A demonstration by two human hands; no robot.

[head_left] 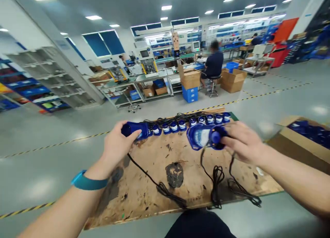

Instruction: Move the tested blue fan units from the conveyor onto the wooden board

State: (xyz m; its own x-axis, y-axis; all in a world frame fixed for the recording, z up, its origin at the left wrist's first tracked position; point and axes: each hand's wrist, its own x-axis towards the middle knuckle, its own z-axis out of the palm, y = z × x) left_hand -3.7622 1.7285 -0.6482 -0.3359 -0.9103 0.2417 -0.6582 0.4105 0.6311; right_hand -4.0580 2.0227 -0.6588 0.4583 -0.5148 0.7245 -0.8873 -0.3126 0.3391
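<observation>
Head view: left unit point(143, 130) and right unit point(201, 137), both blue, one per hand at the tabletop point(152, 159).
Left hand point(119, 139) grasps the left unit near the left end of the row point(174, 127); right hand point(241, 142) grasps the right unit, lying sideways, label showing, on the near side of the row. Contact with the wood: cannot tell. Black cords point(168, 193) trail toward the near edge. Judged step: handling both units together; next move calls for steady grip, cords untangled.
</observation>
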